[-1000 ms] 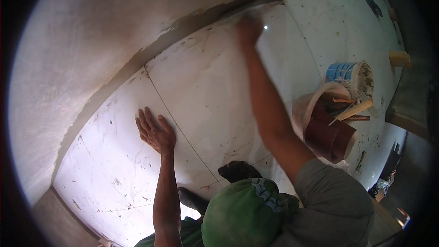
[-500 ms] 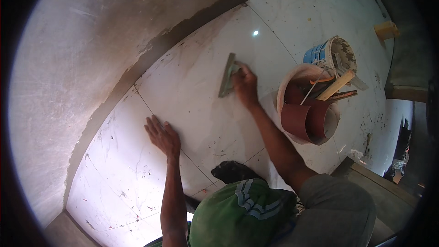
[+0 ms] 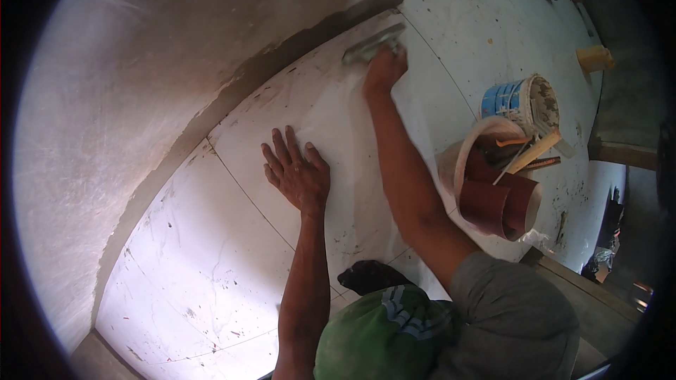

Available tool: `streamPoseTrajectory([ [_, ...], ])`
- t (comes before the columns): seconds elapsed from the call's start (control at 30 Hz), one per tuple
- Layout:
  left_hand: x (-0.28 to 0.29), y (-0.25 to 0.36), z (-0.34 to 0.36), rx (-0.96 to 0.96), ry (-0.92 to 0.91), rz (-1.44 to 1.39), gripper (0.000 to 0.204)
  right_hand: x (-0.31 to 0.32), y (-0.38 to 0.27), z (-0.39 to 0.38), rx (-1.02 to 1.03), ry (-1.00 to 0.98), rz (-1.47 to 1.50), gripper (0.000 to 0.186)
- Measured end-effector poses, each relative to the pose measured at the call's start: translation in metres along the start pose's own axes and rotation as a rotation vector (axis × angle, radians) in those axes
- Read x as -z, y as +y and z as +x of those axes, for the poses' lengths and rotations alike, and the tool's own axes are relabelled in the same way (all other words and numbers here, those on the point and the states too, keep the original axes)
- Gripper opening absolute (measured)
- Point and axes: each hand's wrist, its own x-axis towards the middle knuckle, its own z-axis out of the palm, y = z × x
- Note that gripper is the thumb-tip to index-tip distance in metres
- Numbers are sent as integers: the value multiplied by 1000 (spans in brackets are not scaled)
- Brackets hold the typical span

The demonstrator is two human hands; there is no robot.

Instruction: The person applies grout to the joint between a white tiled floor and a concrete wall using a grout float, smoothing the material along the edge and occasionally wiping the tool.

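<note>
Hand float [image 3: 365, 46], greenish-grey and narrow, lay near the foot of the wall [image 3: 176, 49] in the head view, at the far side of the pale tiled floor [image 3: 211, 253] from the person. The right hand [image 3: 387, 70] was curled around its back, grasping it from the near side; that hold probably let the palm bear down on the tool while keeping the fingers off the tile. The left hand [image 3: 299, 177] gripped nothing: its fingers were fanned and its palm seemed flat on the floor, likely as a prop for the person's forward lean.

To the right of the right forearm stood a pale tub [image 3: 461, 151] with rolled reddish-brown sheets [image 3: 486, 207] and a wooden strip [image 3: 536, 151], just beside a blue-sided bucket [image 3: 502, 101]. Their spot was presumably chosen to keep them within reach yet out of the arm's way.

The float's long axis slanted from lower left to upper right, roughly parallel to the wall's foot and crosswise to the forearm. One end pointed toward the nearby tile joint (its edges were blurred, so front and back could not be told apart).
</note>
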Motion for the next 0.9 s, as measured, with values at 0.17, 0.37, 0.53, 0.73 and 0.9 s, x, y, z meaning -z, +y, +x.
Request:
streamPoseTrajectory([
  [0.17,11,-36,16,43,39,-29,58,-57,-43,75,-433,42,383,50],
  [0.37,2,11,24,146,-60,-26,63,-33,46,79,203,-134,-368,41],
  [0.53,-2,-21,38,212,-41,80,65,-55,-25,-22,-237,-194,55,38],
  [0.73,-6,1,35,208,-37,82,66,-61,-38,109,-349,-58,302,36],
  [0.9,-10,-5,31,201,-48,79,65,-43,4,6,-68,-210,-185,48],
])
